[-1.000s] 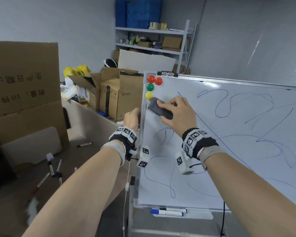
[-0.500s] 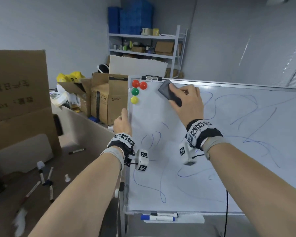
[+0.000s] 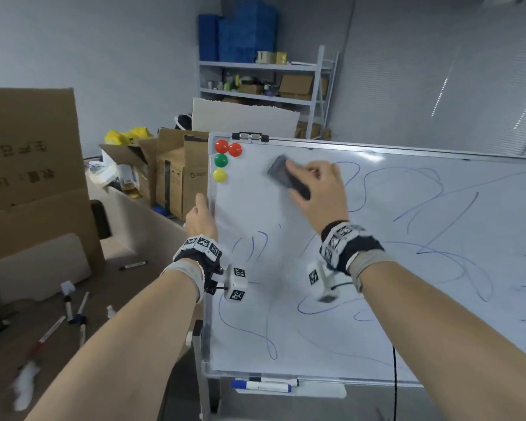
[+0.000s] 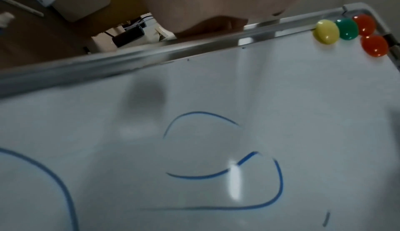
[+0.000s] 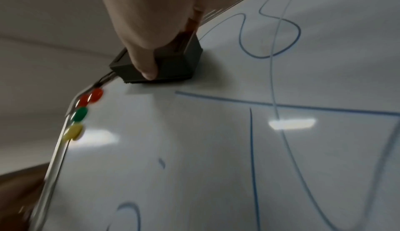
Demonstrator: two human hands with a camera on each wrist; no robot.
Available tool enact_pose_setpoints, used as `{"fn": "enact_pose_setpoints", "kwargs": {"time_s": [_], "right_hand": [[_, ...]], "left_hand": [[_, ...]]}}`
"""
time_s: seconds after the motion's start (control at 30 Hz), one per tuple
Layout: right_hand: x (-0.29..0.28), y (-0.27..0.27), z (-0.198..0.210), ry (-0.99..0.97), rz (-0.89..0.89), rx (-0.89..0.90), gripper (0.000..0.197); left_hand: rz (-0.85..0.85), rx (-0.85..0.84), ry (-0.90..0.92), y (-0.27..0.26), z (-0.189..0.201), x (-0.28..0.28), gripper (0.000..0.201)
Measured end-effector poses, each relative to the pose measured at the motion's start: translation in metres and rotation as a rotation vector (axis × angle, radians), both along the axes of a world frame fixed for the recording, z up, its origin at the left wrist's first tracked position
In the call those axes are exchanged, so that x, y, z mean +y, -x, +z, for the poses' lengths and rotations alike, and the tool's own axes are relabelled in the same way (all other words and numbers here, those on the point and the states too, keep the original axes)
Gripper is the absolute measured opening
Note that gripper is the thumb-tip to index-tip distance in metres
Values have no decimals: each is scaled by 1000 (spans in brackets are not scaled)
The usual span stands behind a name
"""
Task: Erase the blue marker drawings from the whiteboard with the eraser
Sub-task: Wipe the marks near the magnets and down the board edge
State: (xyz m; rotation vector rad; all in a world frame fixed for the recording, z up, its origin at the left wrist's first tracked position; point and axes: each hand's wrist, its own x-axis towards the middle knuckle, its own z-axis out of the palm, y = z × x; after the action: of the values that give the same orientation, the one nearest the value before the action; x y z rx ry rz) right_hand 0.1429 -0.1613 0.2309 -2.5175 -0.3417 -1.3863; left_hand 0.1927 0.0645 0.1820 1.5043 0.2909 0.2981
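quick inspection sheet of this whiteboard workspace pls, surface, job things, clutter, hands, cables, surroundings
surface: whiteboard upright on a stand, upper left wiped, blue marker lines across the rest.
job's things: dark eraser flat against the board near the top.
clutter: four magnets in the top left corner; markers in the bottom tray; loose pens on the brown surface to the left.
grippers: right hand grips the eraser; left hand holds the board's left edge.
cables: black cable hanging at the board's lower right.
surroundings: cardboard boxes, metal shelf, grey walls.
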Motion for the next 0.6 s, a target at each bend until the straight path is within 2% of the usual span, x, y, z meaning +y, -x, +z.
{"fn": "enact_pose_setpoints", "kwargs": {"time_s": [0.1,0.17,0.27,0.4,0.5,0.6], "right_hand": [[-12,0,8,-55,-15,-57,55],[-7,0,-3,-46,39,-39,54],[1,9,-42,56,139,57,52],[-3,23,-89,109,217,122,52],[-6,26,-88,138,244,118,53],[-4,23,-66,53,216,61,53]], "left_hand": [[36,42,-60,5,-10,1,55],[80,59,-8,7,-15,3,65],[96,96,50,17,-27,-2,71],[59,184,39,43,-49,-10,77],[46,221,76,58,-67,-13,82],[57,239,149,71,-85,-14,89]]}}
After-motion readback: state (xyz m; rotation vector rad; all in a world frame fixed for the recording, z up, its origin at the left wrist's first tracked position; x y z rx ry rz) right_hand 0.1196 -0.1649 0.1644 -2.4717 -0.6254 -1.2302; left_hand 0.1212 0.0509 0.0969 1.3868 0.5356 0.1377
